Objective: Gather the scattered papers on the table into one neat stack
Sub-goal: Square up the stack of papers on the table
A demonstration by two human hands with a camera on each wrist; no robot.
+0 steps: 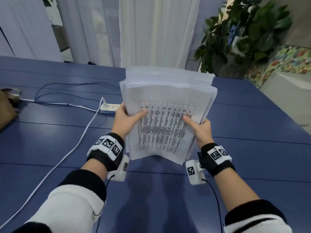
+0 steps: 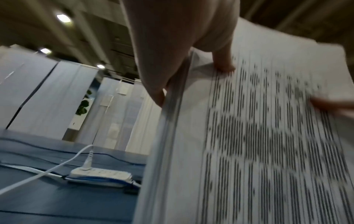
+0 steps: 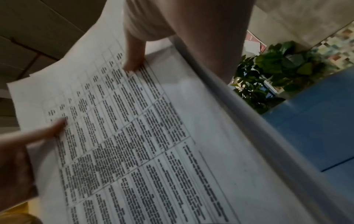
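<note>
A thick bundle of white papers [image 1: 168,105] is held upright above the blue table [image 1: 50,137], its lower edge near the tabletop. The front sheet bears a printed table of text [image 3: 118,136]. My left hand [image 1: 127,119] grips the bundle's left edge, thumb on the front sheet and fingers behind. My right hand [image 1: 200,126] grips the right edge the same way. The sheets' top edges are uneven, with some standing higher at the back. In the left wrist view the papers [image 2: 249,136] fill the right side, and the left thumb [image 2: 224,63] presses on them.
A white power strip [image 1: 110,107] with a plugged-in white cable [image 1: 67,153] and blue cords lies left of the bundle. A brown object [image 1: 8,108] sits at the table's left edge. A potted plant [image 1: 239,36] stands beyond the far right corner.
</note>
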